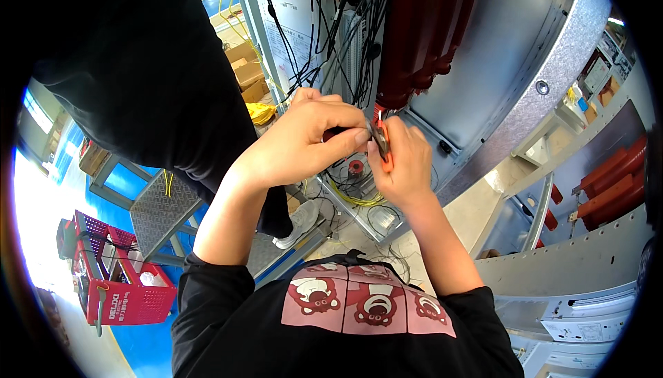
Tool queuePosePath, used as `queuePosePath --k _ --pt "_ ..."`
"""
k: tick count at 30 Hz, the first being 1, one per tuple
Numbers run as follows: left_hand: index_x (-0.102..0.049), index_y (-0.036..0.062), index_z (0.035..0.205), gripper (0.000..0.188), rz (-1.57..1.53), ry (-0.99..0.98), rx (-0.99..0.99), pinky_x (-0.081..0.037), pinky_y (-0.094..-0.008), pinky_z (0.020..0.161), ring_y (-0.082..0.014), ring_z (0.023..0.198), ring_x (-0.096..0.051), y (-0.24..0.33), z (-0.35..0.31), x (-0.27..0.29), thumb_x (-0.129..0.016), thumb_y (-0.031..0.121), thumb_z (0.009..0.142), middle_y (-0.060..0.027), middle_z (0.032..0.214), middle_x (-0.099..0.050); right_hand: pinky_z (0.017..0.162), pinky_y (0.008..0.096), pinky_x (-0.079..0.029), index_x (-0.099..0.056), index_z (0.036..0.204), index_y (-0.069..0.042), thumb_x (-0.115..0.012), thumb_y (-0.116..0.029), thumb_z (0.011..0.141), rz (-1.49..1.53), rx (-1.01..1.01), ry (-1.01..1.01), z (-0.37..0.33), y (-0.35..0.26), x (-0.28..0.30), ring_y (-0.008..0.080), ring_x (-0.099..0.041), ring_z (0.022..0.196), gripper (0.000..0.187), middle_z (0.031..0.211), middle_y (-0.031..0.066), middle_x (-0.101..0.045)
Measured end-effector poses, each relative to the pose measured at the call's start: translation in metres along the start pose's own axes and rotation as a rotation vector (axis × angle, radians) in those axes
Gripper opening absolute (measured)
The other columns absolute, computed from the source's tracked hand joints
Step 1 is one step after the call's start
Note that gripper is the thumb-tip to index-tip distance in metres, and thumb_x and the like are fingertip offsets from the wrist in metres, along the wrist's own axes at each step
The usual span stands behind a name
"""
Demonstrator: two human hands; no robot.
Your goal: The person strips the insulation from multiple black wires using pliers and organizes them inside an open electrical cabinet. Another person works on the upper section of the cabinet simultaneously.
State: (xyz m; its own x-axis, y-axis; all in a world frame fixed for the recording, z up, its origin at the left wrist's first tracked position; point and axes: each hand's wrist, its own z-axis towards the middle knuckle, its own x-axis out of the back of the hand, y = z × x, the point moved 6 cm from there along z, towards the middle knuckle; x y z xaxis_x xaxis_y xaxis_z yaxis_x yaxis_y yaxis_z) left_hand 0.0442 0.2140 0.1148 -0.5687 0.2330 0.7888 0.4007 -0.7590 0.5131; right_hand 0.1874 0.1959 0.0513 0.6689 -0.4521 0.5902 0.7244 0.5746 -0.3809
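My right hand [406, 160] is closed around a pair of pliers [379, 140] with orange-red handles. Their dark metal jaws point up and left, toward the fingertips of my left hand [304, 133]. Thumb and forefinger of that hand are pinched together right beside the jaws; what they hold is too small and hidden to make out. Both hands are at the open front of a metal cabinet, just below its dark red cylinders [402, 40]. Black cables [321, 46] hang inside, behind and above my left hand.
Another person's black-trousered leg [200, 88] stands close on the left, its pale shoe [301, 223] on a metal step. A treaded step [166, 205] and a red plastic basket [131, 302] holding items are at left. The cabinet's metal edge [535, 67] rises at right. Loose wires [359, 198] lie low inside.
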Motion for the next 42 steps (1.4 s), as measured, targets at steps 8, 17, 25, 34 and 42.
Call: queuePosePath --k 8,17,25,34,42 --pt "-0.059 0.0052 0.084 0.008 0.511 0.135 -0.026 -0.028 -0.0456 0.107 -0.0235 0.087 -0.054 -0.040 -0.015 0.001 -0.057 0.011 0.090 -0.0059 0.080 -0.054 0.085 0.0411 -0.041 -0.051 0.118 -0.005 -0.065 -0.018 0.085 0.288 -0.180 -0.429 -0.112 0.023 -0.083 0.0304 -0.058 0.098 0.039 0.101 0.0122 -0.060" --pt "-0.058 0.0046 0.079 0.007 0.789 -0.042 -0.136 -0.029 -0.0490 0.114 -0.0250 0.095 -0.058 -0.103 0.013 -0.076 -0.060 0.011 0.077 -0.0075 0.084 -0.058 0.085 0.0367 -0.047 -0.052 0.121 -0.001 -0.058 -0.019 0.093 0.538 -0.528 -0.498 -0.191 0.077 -0.126 0.0296 -0.061 0.092 0.034 0.105 0.0136 -0.063" --pt "-0.062 -0.0028 0.105 0.032 1.015 -0.291 0.188 -0.039 -0.0462 0.104 -0.0281 0.095 -0.062 -0.181 0.052 -0.153 -0.061 0.017 0.080 -0.0148 0.107 -0.062 0.087 0.0371 -0.047 -0.050 0.121 -0.003 -0.058 -0.021 0.093 0.702 -0.707 -0.512 -0.209 0.083 -0.140 0.0281 -0.061 0.096 0.034 0.106 0.0116 -0.063" --pt "-0.042 -0.0054 0.134 0.060 0.446 0.388 0.465 -0.046 -0.0471 0.093 -0.0397 0.115 -0.054 -0.207 0.052 -0.142 -0.066 0.018 0.084 -0.0241 0.129 -0.052 0.086 0.0304 -0.047 -0.055 0.111 -0.005 -0.057 -0.010 0.094 0.898 -0.833 -0.052 -0.145 0.160 -0.148 0.0138 -0.057 0.089 0.018 0.107 0.0058 -0.063" --pt "-0.040 -0.0015 0.138 0.060 0.052 0.368 0.481 -0.042 -0.0445 0.101 -0.0422 0.118 -0.053 -0.228 0.055 -0.140 -0.064 0.015 0.085 -0.0289 0.124 -0.055 0.073 0.0322 -0.046 -0.059 0.105 -0.007 -0.059 -0.011 0.079 1.033 -0.891 0.252 -0.005 0.287 -0.214 0.0167 -0.054 0.082 0.026 0.094 0.0040 -0.058"
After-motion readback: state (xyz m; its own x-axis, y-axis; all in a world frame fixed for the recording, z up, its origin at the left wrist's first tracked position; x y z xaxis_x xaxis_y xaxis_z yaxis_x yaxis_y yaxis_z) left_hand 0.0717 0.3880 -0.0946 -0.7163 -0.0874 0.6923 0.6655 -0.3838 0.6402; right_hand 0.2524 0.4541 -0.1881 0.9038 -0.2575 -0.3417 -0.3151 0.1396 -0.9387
